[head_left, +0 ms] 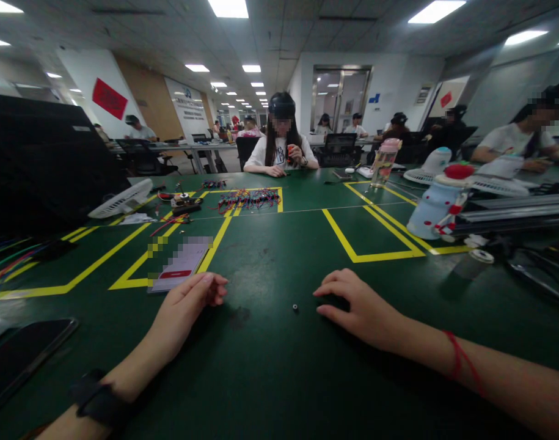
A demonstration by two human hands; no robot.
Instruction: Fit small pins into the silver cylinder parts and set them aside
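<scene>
My left hand (192, 299) rests on the green table beside a phone (181, 266). Its fingers are loosely bent with small gaps showing, and nothing is visible in them. Across from it, my right hand (355, 305) is open, its thumb apart from the curled fingers, and it holds nothing. Between the two hands, closer to the right one, a small dark ring-like metal piece (295, 307), perhaps a nut, stands on the table. Neither hand touches it. Part of the phone screen is blurred out.
Bundled coloured wires (249, 200) lie farther back. A blue bottle (428, 211), a clear pink-lidded bottle (385, 164) and a small cylindrical container (474, 264) stand at right. A dark phone (27, 354) lies at left, below a black bag (41, 165). Another person (283, 143) sits opposite.
</scene>
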